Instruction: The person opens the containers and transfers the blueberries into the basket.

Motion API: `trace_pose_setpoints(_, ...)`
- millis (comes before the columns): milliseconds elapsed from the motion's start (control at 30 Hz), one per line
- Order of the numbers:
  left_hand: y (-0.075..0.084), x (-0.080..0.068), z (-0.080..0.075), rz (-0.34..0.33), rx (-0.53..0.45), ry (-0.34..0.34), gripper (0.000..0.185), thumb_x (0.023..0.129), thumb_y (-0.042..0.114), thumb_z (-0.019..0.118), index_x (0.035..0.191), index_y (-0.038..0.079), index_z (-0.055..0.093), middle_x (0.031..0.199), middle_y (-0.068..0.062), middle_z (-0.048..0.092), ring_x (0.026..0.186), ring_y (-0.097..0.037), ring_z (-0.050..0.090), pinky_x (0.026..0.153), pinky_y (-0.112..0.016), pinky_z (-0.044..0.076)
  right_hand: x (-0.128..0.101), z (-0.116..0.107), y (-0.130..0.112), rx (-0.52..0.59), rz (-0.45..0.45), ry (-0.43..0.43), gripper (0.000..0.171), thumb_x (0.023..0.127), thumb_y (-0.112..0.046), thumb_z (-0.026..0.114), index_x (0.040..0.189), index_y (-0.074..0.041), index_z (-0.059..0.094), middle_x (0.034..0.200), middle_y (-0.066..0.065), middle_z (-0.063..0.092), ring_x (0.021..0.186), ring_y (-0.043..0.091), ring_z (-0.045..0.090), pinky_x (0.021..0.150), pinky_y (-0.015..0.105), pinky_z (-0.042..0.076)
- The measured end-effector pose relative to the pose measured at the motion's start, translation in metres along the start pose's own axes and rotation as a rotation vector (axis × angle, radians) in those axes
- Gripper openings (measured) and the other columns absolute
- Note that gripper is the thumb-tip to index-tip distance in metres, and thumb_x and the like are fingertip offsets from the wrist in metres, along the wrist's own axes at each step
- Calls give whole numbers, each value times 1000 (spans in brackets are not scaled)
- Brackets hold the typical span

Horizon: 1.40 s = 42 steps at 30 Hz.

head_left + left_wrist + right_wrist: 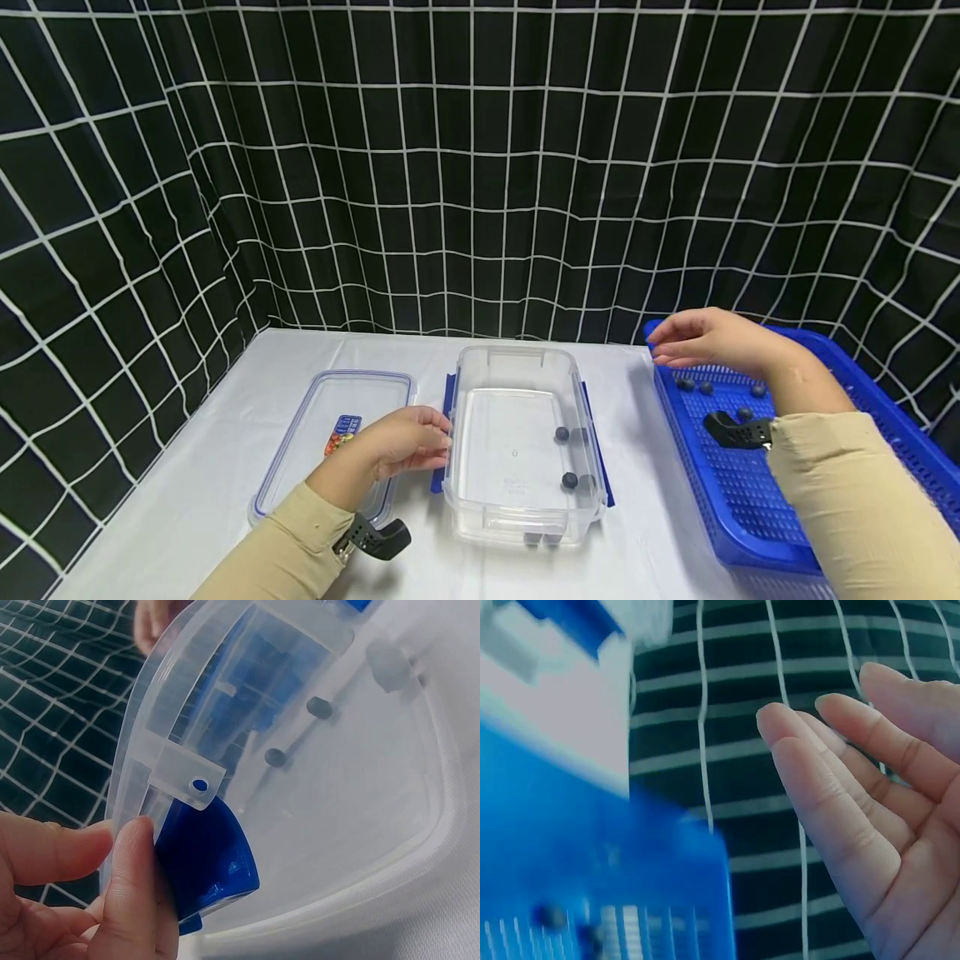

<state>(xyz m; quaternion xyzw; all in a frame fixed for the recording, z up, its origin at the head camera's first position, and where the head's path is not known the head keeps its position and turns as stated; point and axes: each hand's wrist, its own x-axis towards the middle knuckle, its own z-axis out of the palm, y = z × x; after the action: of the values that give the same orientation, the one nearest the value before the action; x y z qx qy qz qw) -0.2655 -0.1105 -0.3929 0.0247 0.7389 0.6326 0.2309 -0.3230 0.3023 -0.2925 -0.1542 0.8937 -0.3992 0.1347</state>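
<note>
My left hand holds the left rim of a clear plastic food container, thumb and fingers pinching its wall beside a blue side latch. Inside the container are a few small dark balls, blueberry-like, one of them a ball near the front right. Over the far left corner of a blue plastic basket, my right hand is raised with its fingers loosely extended and nothing between them. Several more dark balls, among them a ball, lie in the basket below that hand.
A clear lid with a blue seal and a coloured label lies left of the container, partly under my left forearm. Everything stands on a white tablecloth. A black curtain with a white grid closes off the back and sides.
</note>
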Motion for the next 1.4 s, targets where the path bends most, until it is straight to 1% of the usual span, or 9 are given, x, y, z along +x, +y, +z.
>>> trace_pose_setpoints(67, 0, 0, 0, 1, -1, 2, 21, 85, -1, 56, 105, -5, 52, 86, -13, 57, 71, -17, 61, 70, -28, 58, 7, 12, -14, -40, -10, -25, 38, 83, -24, 66, 112, -2, 57, 107, 16, 61, 95, 23, 62, 82, 33, 55)
trace_pose_setpoints(200, -1, 1, 0, 5, -5, -1, 20, 85, -1, 56, 104, -5, 52, 86, -13, 57, 71, -17, 62, 71, -28, 58, 20, 35, -36, -63, -57, -111, 28, 85, -16, 64, 109, -3, 59, 100, 12, 63, 92, 22, 62, 82, 34, 55)
trace_pose_setpoints(300, -1, 1, -1, 8, -9, -8, 20, 85, -1, 56, 104, -5, 52, 85, -12, 57, 71, -17, 62, 71, -28, 58, 30, 51, -47, -65, -100, -200, 24, 85, -13, 63, 108, -4, 60, 98, 12, 62, 90, 22, 63, 82, 34, 55)
trace_pose_setpoints(400, -1, 2, -1, 10, -8, -11, 20, 85, -1, 56, 104, -5, 52, 85, -12, 57, 71, -17, 62, 71, -28, 58, 38, 68, -57, -87, -143, -284, 24, 84, -14, 65, 106, -5, 61, 96, 11, 62, 89, 23, 63, 80, 32, 56)
trace_pose_setpoints(533, -1, 2, -3, 10, -5, -9, 20, 85, -1, 56, 104, -4, 52, 85, -12, 57, 71, -17, 61, 71, -28, 58, 50, 91, -70, -72, -160, -381, 22, 83, -11, 65, 105, -7, 62, 96, 13, 62, 89, 23, 62, 79, 32, 56)
trace_pose_setpoints(800, -1, 0, -3, 12, -7, -7, 21, 85, -1, 55, 105, -5, 51, 86, -12, 56, 72, -17, 60, 72, -28, 58, 64, 132, -81, 9, -129, -541, 19, 83, 2, 59, 100, -5, 62, 95, 16, 59, 87, 25, 65, 78, 34, 57)
trace_pose_setpoints(1000, -3, 1, -2, 21, -25, -24, 19, 85, -1, 55, 103, -5, 51, 85, -10, 55, 73, -16, 59, 72, -27, 58, 68, 160, -84, 34, -107, -653, 15, 84, 2, 58, 97, -3, 63, 91, 13, 61, 86, 25, 65, 77, 35, 57)
trace_pose_setpoints(1167, -4, 1, -3, 18, -31, -22, 20, 85, -1, 55, 104, -5, 50, 85, -10, 55, 72, -16, 60, 72, -27, 58, 71, 175, -88, -14, -71, -740, 14, 84, 1, 58, 97, -1, 63, 88, 9, 62, 83, 22, 65, 74, 34, 58)
trace_pose_setpoints(1400, -1, 1, -4, 20, -36, -34, 19, 85, -1, 54, 104, -5, 50, 86, -10, 55, 71, -15, 60, 72, -27, 58, 78, 188, -93, -116, 10, -812, 16, 82, 4, 57, 97, 0, 63, 89, 7, 61, 80, 20, 64, 71, 34, 58)
